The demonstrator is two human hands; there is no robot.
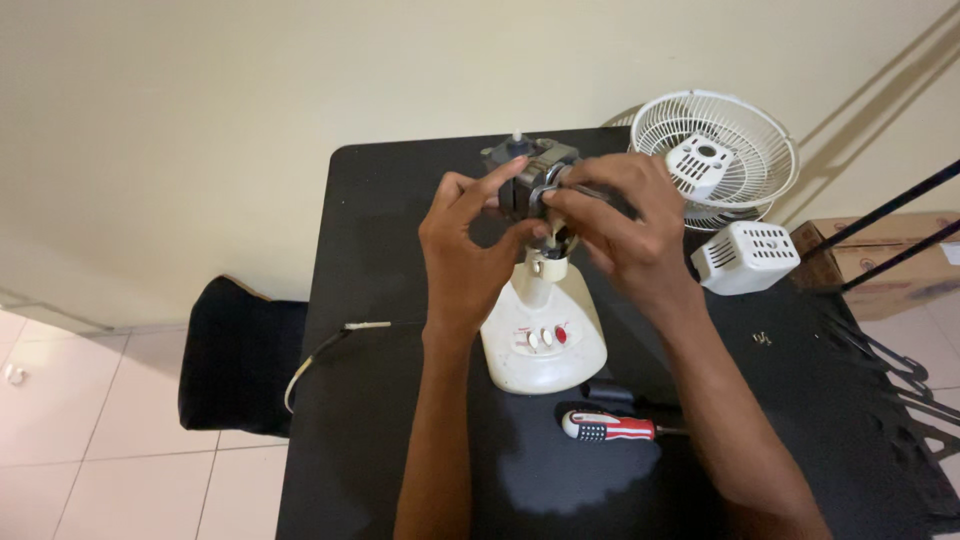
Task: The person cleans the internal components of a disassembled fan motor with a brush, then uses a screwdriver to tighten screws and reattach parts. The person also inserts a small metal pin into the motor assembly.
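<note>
- Nearest the camera, a screwdriver [610, 428] with a red, white and dark striped handle lies flat on the black worktop [380, 440], its shaft pointing right, just in front of the fan base.
- Both forearms rise from the bottom edge, one on each side of the cream fan base [545, 340], which stands upright on the worktop with its row of buttons, one of them red, facing the camera.
- A pale power cord [325, 350] trails off the worktop's left edge, towards a black chair [240, 365] beside it.
- Up at the top of the stand sits the bare fan motor [528, 165], grey metal, its shaft stub pointing away at the wall.
- Left hand [470, 245]: fingers curled in, thumb and forefinger pressed on the motor's left side, steadying it.
- Right hand [625, 225]: its grip is pinched together on a small metal part at the motor's right side; what exactly it holds I cannot tell.
- Right of the hands, a white vented motor cover [748, 257] rests on the worktop.
- Farther back, the white wire fan guard [715, 150] stands against the wall.
- At far right, a cardboard box [880, 265] sits on the floor.
</note>
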